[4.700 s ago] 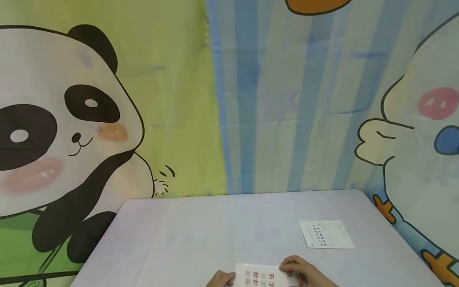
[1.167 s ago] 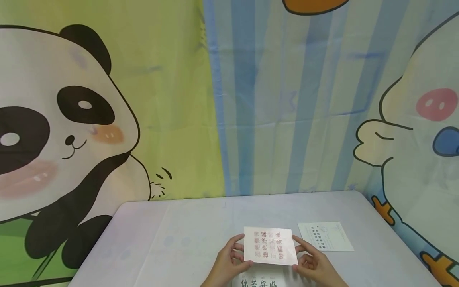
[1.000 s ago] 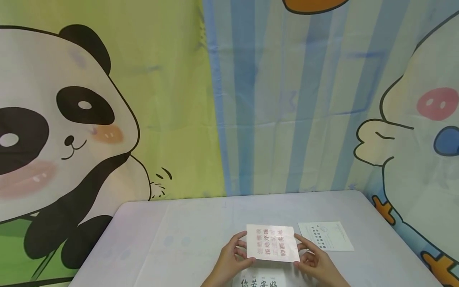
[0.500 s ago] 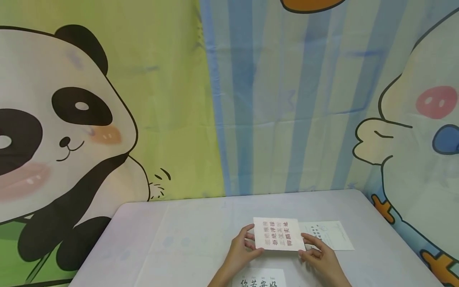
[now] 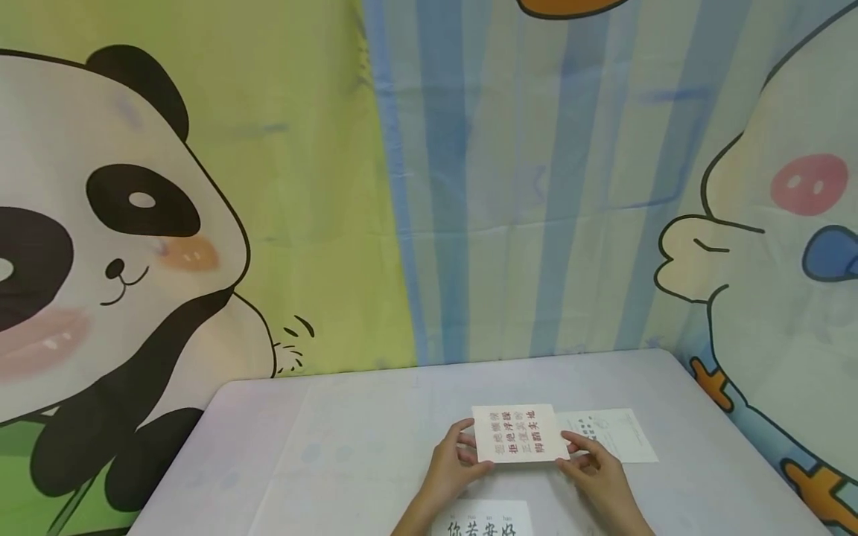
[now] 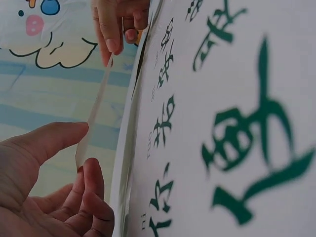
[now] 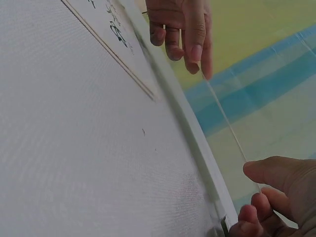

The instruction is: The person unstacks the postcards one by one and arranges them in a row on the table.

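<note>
A white card (image 5: 519, 434) with several columns of reddish-brown characters is held up above the table, tilted toward the head camera. My left hand (image 5: 449, 469) pinches its left edge between thumb and fingers. On the opposite edge my right hand (image 5: 599, 476) holds it the same way. Seen edge-on in the left wrist view, the card (image 6: 96, 111) is a thin sheet between both hands. Below it lies a larger white sheet (image 5: 516, 514) with bold green characters, partly cut off by the head view's lower edge.
Another white card (image 5: 626, 435) with small dark print lies flat on the right part of the pale table (image 5: 348, 432), its left side behind the held card. Beyond the table hangs a cloth backdrop (image 5: 496, 186) with a cartoon panda and other figures.
Both hands came into fuller view, raising the card from the front edge, away and slightly right. The sheet with green characters became visible beneath. Over the last half second the hands hardly moved.
</note>
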The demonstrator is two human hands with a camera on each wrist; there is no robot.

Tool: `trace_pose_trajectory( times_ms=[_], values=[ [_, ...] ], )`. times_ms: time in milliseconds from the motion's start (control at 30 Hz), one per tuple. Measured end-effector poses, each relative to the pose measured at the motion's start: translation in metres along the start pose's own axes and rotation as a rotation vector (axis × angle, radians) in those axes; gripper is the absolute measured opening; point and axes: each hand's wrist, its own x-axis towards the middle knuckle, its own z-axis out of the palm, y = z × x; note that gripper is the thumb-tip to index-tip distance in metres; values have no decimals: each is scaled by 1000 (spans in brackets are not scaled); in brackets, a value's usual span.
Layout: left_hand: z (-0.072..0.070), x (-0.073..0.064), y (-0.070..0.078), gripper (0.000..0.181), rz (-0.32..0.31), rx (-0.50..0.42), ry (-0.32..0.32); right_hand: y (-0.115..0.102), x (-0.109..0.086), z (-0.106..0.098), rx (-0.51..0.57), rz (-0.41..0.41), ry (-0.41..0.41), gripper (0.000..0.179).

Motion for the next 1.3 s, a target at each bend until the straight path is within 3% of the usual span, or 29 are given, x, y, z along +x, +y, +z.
trace_pose_trajectory(
  times_ms=[200, 300, 533, 833, 1067, 1300],
  values=[
    [2, 1, -5, 75, 2, 3, 32, 2, 0, 2, -40, 17, -10, 47],
    [4, 1, -7, 76, -3, 15, 38, 5, 0, 4, -42, -15, 1, 44],
    [2, 2, -12, 72, -33, -33, 10, 11, 1, 4, -78, 3, -1, 42],
    [2, 5, -18, 68, -30, 12, -8, 17, 1, 6, -125, -19, 16, 40],
    [3, 6, -21, 63, -10, 52, -4, 19, 1, 5, -133, 27, -2, 38],
    [5, 6, -19, 63, -17, 91, 1, 18, 3, 6, -135, -3, -2, 37]
  ],
)
